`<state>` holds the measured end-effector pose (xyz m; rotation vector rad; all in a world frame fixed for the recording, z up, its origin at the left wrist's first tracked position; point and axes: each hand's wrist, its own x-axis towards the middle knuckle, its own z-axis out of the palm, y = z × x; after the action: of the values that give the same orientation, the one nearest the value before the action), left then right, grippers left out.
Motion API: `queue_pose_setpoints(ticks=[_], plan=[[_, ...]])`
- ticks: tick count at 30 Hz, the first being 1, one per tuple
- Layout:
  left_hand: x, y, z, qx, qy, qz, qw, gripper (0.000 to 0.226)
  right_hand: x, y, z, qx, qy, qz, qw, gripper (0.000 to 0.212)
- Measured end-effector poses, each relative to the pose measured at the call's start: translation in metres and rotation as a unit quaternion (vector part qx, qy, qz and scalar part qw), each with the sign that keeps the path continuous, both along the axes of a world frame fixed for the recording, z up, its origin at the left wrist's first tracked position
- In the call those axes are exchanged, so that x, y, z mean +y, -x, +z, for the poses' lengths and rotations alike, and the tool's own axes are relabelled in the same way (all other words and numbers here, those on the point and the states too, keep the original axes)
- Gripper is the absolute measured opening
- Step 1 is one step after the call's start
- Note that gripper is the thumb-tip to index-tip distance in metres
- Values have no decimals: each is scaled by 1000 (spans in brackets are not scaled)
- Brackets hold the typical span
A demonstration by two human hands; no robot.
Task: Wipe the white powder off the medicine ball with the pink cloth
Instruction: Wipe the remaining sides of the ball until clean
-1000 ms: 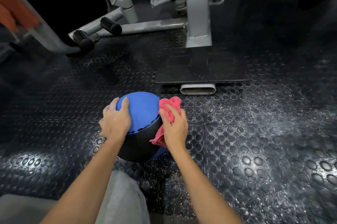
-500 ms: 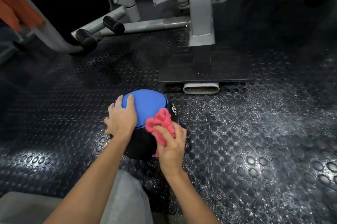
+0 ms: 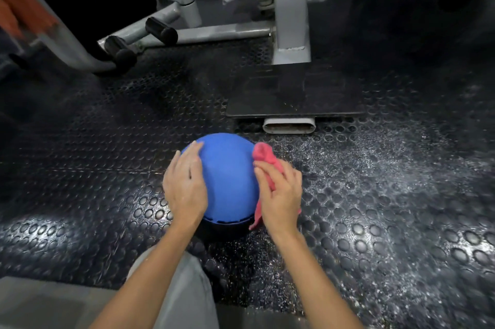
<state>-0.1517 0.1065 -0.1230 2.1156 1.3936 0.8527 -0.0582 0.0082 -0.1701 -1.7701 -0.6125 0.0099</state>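
The medicine ball (image 3: pixel 227 176) sits on the studded rubber floor (image 3: pixel 107 167), right in front of the person's grey-trousered knee (image 3: pixel 182 288), with a hand on either side. The left hand (image 3: pixel 184 189) lies flat on the ball's left shoulder, fingers straight, bracing rather than gripping. The right hand (image 3: pixel 281 200) has its fingers laid over the pink cloth (image 3: pixel 265 157) and presses it against the right flank. A bunch of cloth pokes out past the fingertips and a tail hangs below the palm. The cloth looks soft and limp, so it will go wherever the palm pushes it. I'd call the ball dense and heavy, with a matte skin that should grip well, so a flat palm ought to be enough to hold it. It is round, though, and a hard sideways wipe could roll it, so the place to steady it is opposite the cloth, just where that left hand is. The blue top looks clean from here, but I can't see the underside or the far face. White powder (image 3: pixel 375 167) is scattered over the floor to the right, so turning the ball that way could dirty it again. Beyond stands a grey gym machine frame (image 3: pixel 290 7).
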Motion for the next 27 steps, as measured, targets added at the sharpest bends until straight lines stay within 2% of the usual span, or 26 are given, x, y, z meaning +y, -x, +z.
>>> queue_pose_setpoints(ticks=[2,3,4,5,7,9,10,12,13,14,16,19,21,22,24,27], plan=[[6,-1,-2,-38,36,66,996,44,-6,-20,-8,181,7,30,983,32],[8,-3,-2,-18,54,98,994,43,-8,-27,-13,259,18,46,965,35],[9,-6,-2,7,68,111,991,43,-10,-31,-14,299,29,48,953,36],[10,-10,-1,25,73,105,991,43,-11,-33,-12,303,31,37,952,34],[9,-17,4,39,73,83,993,44,-9,-33,3,256,-10,-23,966,24],[8,-20,5,63,52,65,994,44,-1,-24,24,174,-62,-5,983,24],[6,-20,4,78,40,55,995,43,6,-19,32,112,-58,29,992,31],[4,-20,2,94,24,24,995,43,16,-4,38,-47,55,74,995,43],[2,-19,1,99,21,9,995,44,18,-4,33,-100,86,53,990,44],[1,-20,0,104,16,-5,994,46,16,-7,30,-100,80,27,991,41],[0,-23,2,117,1,-22,993,49,14,-24,22,18,45,-1,999,34],[-4,-32,5,126,-5,-23,992,41,17,-58,7,230,61,-20,971,39],[-7,-37,6,131,-11,-30,991,41,15,-66,10,263,89,-42,960,41],[-7,-39,6,136,-14,-33,990,41,14,-63,13,231,106,-46,966,37],[-5,-43,8,145,-19,-40,988,41,13,-45,23,99,110,-60,987,30],[0,-44,8,147,-22,-58,987,41,15,-13,41,-88,46,-41,994,25]])
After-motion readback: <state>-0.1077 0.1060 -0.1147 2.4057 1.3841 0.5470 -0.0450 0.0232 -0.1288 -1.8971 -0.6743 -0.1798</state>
